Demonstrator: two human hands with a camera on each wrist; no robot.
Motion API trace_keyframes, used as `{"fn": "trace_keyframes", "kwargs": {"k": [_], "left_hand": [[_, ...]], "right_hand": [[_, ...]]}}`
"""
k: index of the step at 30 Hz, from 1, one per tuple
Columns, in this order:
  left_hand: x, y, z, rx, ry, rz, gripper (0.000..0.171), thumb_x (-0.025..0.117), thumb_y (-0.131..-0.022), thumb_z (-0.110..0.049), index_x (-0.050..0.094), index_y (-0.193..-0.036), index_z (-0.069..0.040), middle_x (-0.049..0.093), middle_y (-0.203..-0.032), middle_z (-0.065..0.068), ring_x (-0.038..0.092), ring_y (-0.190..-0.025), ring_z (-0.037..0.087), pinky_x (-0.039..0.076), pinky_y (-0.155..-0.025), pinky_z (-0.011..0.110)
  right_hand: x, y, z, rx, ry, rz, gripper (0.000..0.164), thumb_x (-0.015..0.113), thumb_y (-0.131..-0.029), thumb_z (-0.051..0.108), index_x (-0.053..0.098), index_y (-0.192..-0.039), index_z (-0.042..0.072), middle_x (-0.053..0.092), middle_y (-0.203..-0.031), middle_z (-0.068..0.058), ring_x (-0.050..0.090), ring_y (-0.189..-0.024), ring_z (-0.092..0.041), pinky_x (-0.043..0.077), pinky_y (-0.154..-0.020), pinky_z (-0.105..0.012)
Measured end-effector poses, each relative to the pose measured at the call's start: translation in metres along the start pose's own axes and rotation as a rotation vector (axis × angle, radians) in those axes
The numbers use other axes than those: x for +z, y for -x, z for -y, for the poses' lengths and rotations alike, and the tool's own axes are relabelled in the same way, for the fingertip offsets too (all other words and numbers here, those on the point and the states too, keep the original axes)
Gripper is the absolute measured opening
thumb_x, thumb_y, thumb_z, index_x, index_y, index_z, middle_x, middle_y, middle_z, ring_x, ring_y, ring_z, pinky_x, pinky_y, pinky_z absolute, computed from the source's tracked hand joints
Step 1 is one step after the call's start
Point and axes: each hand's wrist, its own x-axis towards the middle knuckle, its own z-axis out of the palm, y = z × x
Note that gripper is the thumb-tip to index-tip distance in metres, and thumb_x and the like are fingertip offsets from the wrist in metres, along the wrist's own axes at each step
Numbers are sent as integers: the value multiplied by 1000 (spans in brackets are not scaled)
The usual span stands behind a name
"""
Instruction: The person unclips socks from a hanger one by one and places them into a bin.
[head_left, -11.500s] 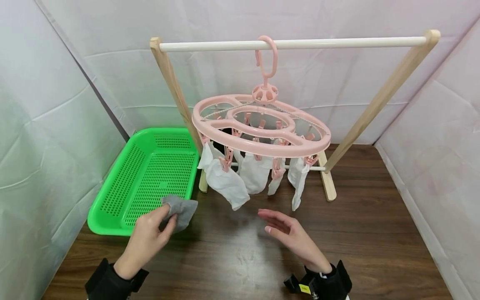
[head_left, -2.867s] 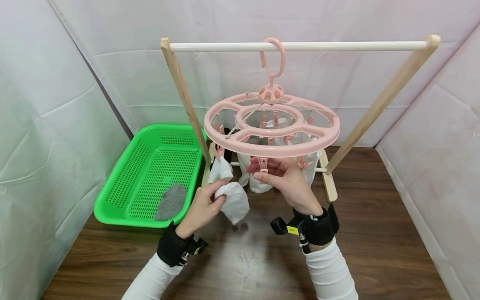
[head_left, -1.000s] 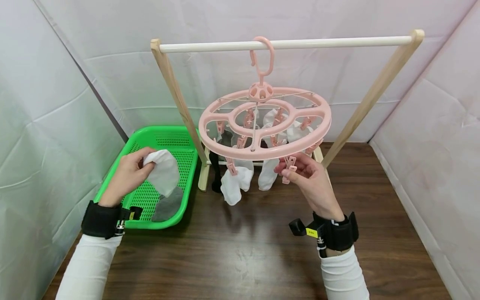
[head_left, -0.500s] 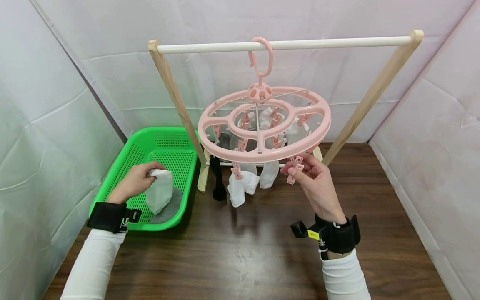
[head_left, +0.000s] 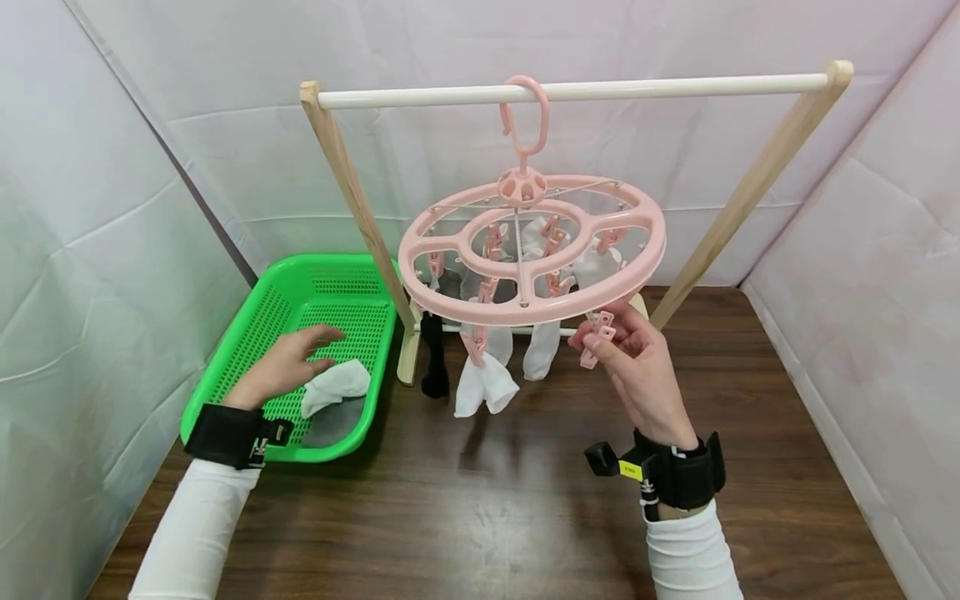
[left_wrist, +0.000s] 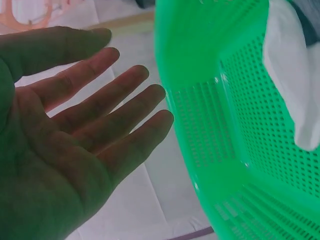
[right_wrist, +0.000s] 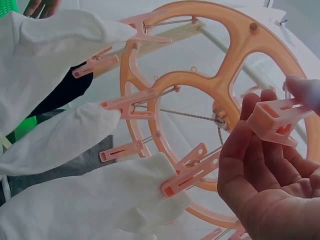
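Observation:
Over the green basket [head_left: 318,452], my left hand [head_left: 288,367] is empty, its fingers spread apart in the left wrist view. A white sock [head_left: 341,383] lies crumpled in the basket, partly over a grey sock [head_left: 333,427]. At the front right of the pink clip hanger [head_left: 536,312], my right hand [head_left: 633,362] holds an empty pink clothes peg [right_wrist: 272,122] between thumb and fingers. White socks [head_left: 486,387] and a black sock [head_left: 435,367] hang from other pegs. Some hanging socks are partly hidden behind the ring.
The hanger hooks over a white rail [head_left: 660,87] between wooden legs [head_left: 750,196]. The rack stands on a dark wooden tabletop [head_left: 480,517]. White cloth walls [head_left: 900,292] enclose the back and sides.
My left hand has lowered the white sock into the basket and let it go. The right hand still holds the peg, a little further right. Earlier, the hanger turned and the grey sock went into the basket.

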Motion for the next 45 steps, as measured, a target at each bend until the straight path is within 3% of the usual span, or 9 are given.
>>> {"fn": "trace_keyframes", "kwargs": {"k": [9, 21, 31, 36, 41, 45], "left_hand": [[13, -7, -16, 105, -27, 10, 32, 61, -93, 1, 56, -124, 9, 58, -121, 26, 53, -115, 44, 42, -94, 54], [28, -18, -30, 152, 38, 39, 33, 62, -92, 1, 56, -124, 7, 59, -119, 24, 53, -116, 41, 41, -96, 54], [48, -31, -51, 212, 237, 51, 30, 64, -93, -3, 58, -122, 4, 61, -118, 16, 57, -113, 33, 44, -97, 46], [61, -39, -61, 243, 359, 75, 39, 68, -90, -5, 56, -126, 5, 58, -124, 20, 53, -119, 36, 41, -100, 44], [77, -46, -69, 271, 393, 55, 50, 73, -86, -3, 53, -131, 2, 55, -131, 19, 50, -124, 36, 40, -102, 39], [89, -52, -75, 295, 443, 77, 57, 75, -83, -1, 50, -134, 2, 51, -135, 19, 47, -127, 34, 38, -103, 44]], "right_hand": [[1, 1, 1, -8, 20, 5, 25, 51, -94, -13, 55, -118, -10, 66, -94, -14, 63, -78, -16, 51, -67, -23], [2, 4, 2, 1, 29, 19, 27, 51, -94, -11, 56, -121, -8, 66, -95, -14, 64, -78, -16, 52, -69, -24], [4, 6, 3, 10, 43, -13, 27, 53, -94, -11, 57, -120, -8, 67, -94, -14, 65, -79, -16, 52, -70, -24], [5, 6, 3, 9, 40, -25, 26, 53, -93, -11, 57, -119, -9, 67, -93, -14, 64, -77, -15, 51, -69, -24], [6, 7, 2, 11, 29, -25, 26, 54, -93, -10, 54, -119, -14, 67, -93, -14, 64, -76, -16, 51, -69, -24], [6, 7, 2, 9, 20, -18, 26, 53, -94, -10, 53, -120, -15, 66, -93, -15, 63, -77, -16, 51, -70, -24]]}}
